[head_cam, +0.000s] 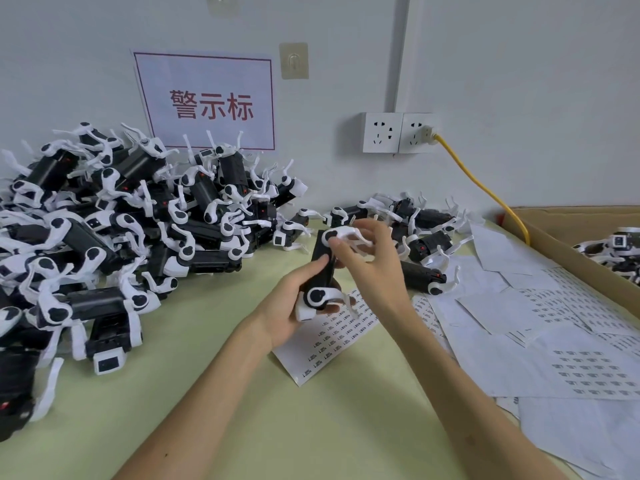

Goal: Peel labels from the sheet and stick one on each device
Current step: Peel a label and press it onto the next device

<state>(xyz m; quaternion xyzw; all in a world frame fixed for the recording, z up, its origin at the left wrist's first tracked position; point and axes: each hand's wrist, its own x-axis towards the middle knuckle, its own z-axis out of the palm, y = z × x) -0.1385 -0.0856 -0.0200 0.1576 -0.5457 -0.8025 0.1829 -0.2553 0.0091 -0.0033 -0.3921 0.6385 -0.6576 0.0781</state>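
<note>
My left hand (pixel 294 299) grips a black device with white legs (pixel 322 268), held upright above the table's middle. My right hand (pixel 367 261) is at the device's upper end, thumb pressing on its black side, the other fingers spread loosely behind a white leg. Whether a label lies under the thumb is hidden. Under my hands lies a label sheet (pixel 332 341) with rows of small printed labels. A big heap of the same devices (pixel 121 230) covers the table's left side. A smaller group of devices (pixel 422 237) lies behind my right hand.
Several used and partly used label sheets (pixel 554 344) spread over the right of the pale green table (pixel 242 410). A cardboard box (pixel 571 247) with more devices stands at the far right. A yellow cable (pixel 485 188) runs from the wall socket (pixel 398 132).
</note>
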